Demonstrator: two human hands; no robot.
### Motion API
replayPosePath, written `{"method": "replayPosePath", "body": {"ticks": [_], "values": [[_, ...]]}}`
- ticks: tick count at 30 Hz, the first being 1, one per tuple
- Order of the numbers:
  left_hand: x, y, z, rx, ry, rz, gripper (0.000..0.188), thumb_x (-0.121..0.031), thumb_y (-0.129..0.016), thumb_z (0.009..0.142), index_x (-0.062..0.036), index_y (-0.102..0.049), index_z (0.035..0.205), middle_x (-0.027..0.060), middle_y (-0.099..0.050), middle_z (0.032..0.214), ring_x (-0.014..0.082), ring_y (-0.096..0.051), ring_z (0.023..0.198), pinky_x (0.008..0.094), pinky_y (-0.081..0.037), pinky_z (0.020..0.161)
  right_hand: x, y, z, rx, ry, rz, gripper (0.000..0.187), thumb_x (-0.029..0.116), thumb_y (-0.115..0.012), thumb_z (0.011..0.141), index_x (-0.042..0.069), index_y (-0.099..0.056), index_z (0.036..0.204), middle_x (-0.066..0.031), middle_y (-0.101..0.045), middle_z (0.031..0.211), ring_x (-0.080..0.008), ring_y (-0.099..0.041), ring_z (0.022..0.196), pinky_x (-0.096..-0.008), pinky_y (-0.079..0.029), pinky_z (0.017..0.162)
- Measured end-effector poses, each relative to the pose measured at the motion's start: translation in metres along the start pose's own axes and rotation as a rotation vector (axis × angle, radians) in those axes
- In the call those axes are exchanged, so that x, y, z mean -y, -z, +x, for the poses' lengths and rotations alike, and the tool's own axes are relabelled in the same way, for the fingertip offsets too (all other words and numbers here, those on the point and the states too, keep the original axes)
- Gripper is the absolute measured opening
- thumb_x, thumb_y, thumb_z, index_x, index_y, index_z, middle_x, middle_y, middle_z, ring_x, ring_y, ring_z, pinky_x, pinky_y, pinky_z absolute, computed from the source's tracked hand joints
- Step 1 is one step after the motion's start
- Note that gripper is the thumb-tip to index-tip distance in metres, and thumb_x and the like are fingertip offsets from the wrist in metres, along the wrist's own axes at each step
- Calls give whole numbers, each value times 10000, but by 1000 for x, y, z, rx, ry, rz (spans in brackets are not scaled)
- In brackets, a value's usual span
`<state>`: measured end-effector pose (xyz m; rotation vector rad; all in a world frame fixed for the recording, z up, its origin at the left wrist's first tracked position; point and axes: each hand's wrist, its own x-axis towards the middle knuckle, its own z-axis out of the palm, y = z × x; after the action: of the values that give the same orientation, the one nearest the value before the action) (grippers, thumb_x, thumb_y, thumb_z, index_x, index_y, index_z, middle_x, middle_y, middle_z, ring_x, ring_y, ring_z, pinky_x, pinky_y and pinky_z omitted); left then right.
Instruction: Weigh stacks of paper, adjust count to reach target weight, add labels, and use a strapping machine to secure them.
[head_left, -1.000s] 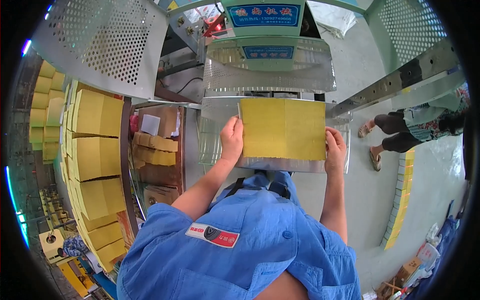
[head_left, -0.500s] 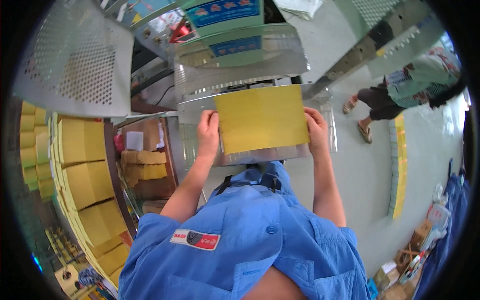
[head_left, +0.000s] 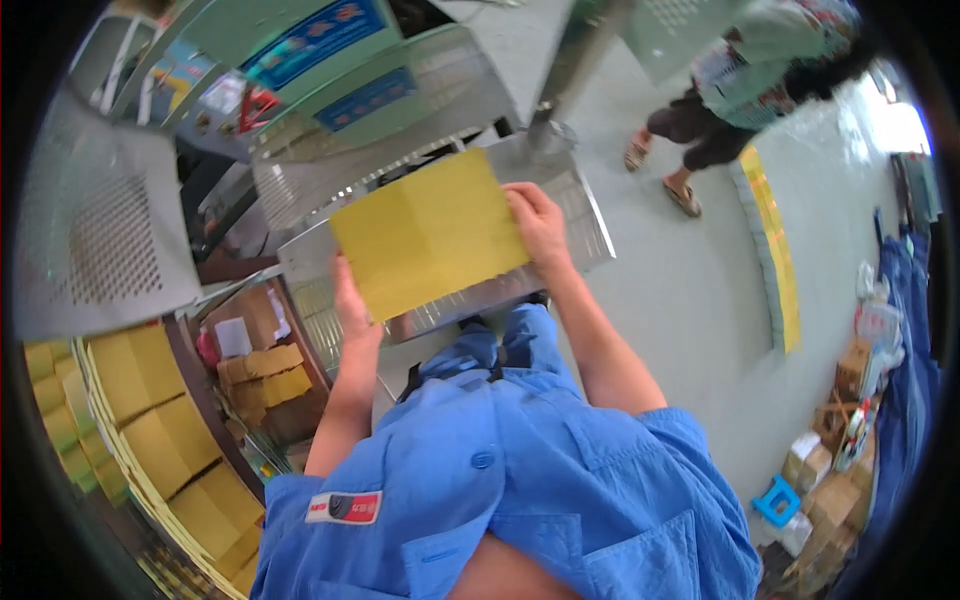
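Observation:
A flat rectangular yellow sheet (head_left: 430, 235), which looks like paper or thin card, is held up in front of me, tilted with its right side farther away. My left hand (head_left: 352, 300) grips its left edge, the fingers partly hidden behind it. On the right edge, my right hand (head_left: 538, 228) has its fingers curled round the sheet. Beneath the sheet lies a shiny metal tray (head_left: 582, 205) of a machine, and a metal guard plate (head_left: 390, 100) rises just beyond it.
Stacks of yellow sheets (head_left: 165, 440) stand on the left beside a brown shelf (head_left: 285, 340) with torn cardboard. A perforated metal panel (head_left: 110, 215) is at far left. Another person (head_left: 740, 90) stands at far right near a long yellow-topped row (head_left: 770, 250). Cardboard boxes (head_left: 825, 500) lie lower right.
My view has turned, so the machine and sheet now sit farther left and slanted. Both hands still hold the sheet's side edges.

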<state>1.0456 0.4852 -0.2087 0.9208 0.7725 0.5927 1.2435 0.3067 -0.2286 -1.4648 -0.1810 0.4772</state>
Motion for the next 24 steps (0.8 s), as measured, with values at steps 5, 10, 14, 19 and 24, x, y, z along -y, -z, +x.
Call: {"method": "replayPosePath", "body": {"ticks": [5,10,14,19,24], "values": [[-5,9,-1,-15,110,-74,530,-453,-363,1030,-76,-437,1395,73,-511,1357,235,-497,1241,378,-403,1036,-16,-14,4,57,0,-1,259,217,-565,939,43,-612,1126,-70,-647,1002,-159,-596,913,-286,-475,829],[-8,12,-10,-64,25,-74,548,-467,-361,1025,-59,-449,1381,76,-521,1345,238,-499,1236,384,-399,1036,4,-11,-5,282,-73,110,375,207,-510,991,35,-506,1324,-62,-572,1249,-125,-516,1130,-263,-407,967],[16,10,-5,-112,24,-124,545,-470,-379,1018,-54,-471,1357,67,-544,1313,224,-515,1210,370,-414,1014,2,4,-9,299,-186,209,482,285,-528,985,93,-448,1420,-89,-528,1348,-166,-498,1201,-286,-387,1015],[15,-16,-15,-171,38,-234,480,-411,-378,1022,-41,-533,1287,79,-605,1218,219,-568,1134,358,-435,987,16,-6,-5,343,-232,334,499,275,-510,993,46,-425,1428,-80,-482,1398,-178,-456,1258,-295,-355,1056],[2,-48,21,-30,-114,-220,435,-366,-403,1017,-65,-502,1315,56,-574,1241,184,-537,1167,338,-412,1003,37,-7,36,331,-192,277,533,316,-418,1014,8,-367,1445,-100,-436,1443,-214,-413,1326,-344,-330,1102]]}}
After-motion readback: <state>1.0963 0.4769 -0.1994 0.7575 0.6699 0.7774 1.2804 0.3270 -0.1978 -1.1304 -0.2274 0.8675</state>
